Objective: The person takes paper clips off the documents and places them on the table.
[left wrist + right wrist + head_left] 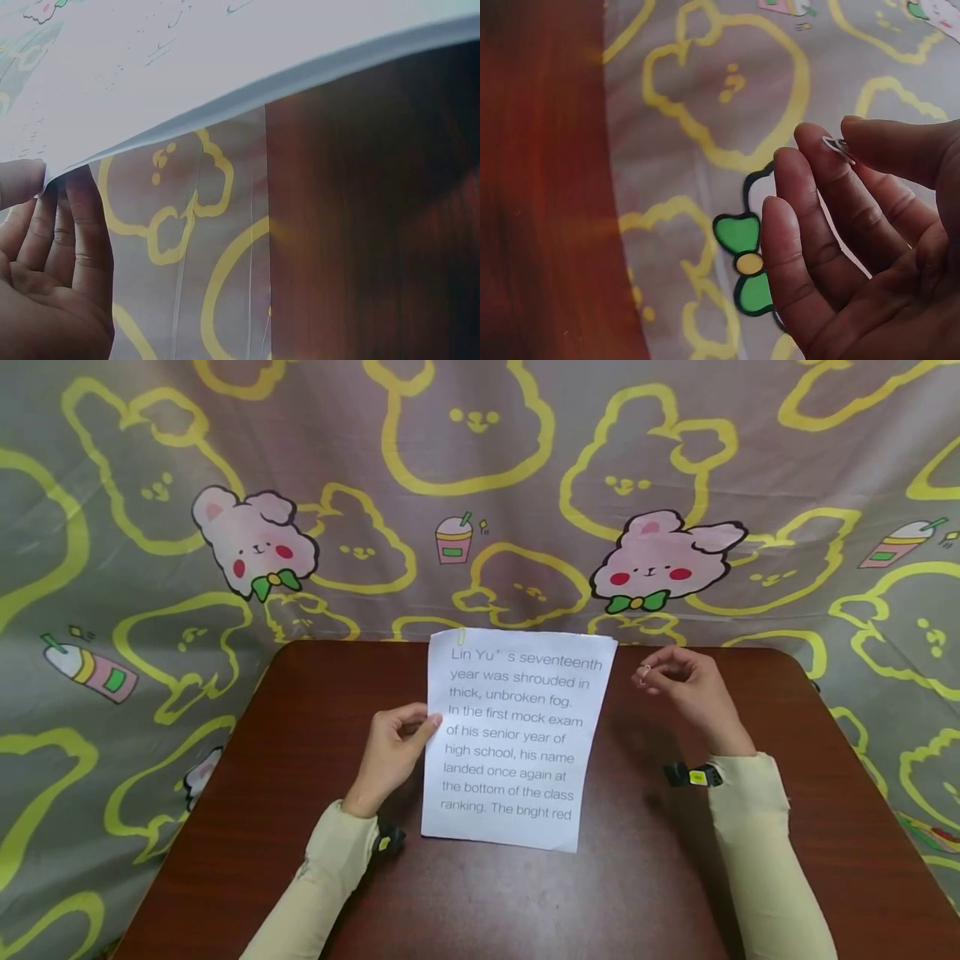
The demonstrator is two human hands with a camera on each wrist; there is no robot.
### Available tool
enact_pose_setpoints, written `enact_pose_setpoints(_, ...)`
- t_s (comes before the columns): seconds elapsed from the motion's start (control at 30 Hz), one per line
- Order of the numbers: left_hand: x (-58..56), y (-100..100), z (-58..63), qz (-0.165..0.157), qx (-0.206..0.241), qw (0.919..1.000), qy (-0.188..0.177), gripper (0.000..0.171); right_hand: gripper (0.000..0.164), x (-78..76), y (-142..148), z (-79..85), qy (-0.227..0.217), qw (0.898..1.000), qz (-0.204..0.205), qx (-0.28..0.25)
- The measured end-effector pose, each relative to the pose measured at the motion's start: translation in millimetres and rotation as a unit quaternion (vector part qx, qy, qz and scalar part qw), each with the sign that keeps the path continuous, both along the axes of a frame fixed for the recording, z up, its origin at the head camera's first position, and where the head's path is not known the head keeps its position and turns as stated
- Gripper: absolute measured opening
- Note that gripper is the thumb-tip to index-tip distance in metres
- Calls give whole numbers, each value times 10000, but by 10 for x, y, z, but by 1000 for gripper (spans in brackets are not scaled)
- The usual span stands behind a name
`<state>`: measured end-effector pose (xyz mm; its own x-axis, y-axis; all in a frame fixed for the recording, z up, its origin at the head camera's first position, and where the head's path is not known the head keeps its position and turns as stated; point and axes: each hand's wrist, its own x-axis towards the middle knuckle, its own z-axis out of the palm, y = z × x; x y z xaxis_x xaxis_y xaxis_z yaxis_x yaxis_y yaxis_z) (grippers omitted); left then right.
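A thin stack of printed paper sheets [510,743] is held upright above the table, its text facing the head camera. My left hand [393,756] pinches the stack's left edge, with the thumb in front and the fingers behind, as the left wrist view shows. A yellow paper clip [461,637] sits on the top edge near the left corner. To the right of the paper, and apart from it, my right hand [693,693] pinches a small pale paper clip [838,148] between thumb and forefinger. The other fingers [784,262] of that hand are loosely bent.
Below the hands lies a dark reddish-brown table [525,910] with rounded far corners. A grey curtain [517,518] with yellow outlines and rabbit faces hangs behind it and at both sides. Each wrist wears a small black camera [693,775] on a strap.
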<state>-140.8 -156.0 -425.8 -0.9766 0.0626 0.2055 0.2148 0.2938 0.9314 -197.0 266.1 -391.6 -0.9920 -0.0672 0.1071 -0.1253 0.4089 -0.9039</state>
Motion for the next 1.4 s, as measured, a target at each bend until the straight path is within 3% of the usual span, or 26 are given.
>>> enact_pose_setpoints(0.27, -21, -21, -6, 29, -10, 10000, 28, 17, 25, 42, 120, -169, -342, 9972, 55, 667)
enact_pose_setpoints(0.73, -25, -43, -23, 110, -27, 9999, -39, 17, 19, 72, 299, -485, -888, 9891, 513, 1060)
enact_pose_setpoints(0.9, -27, -52, -17, 90, -31, 10000, -2, 18, 14, 80, 334, -543, -1089, 9843, 658, 1226)
enact_pose_setpoints(1.1, -23, -60, -12, 103, -34, 9999, -14, 18, 6, 58, 350, -602, -1020, 9762, 940, 1667)
enact_pose_setpoints(1.4, -32, -70, -8, 122, -57, 9999, -27, 18, 6, 32, 345, -630, -1094, 9692, 1239, 1828)
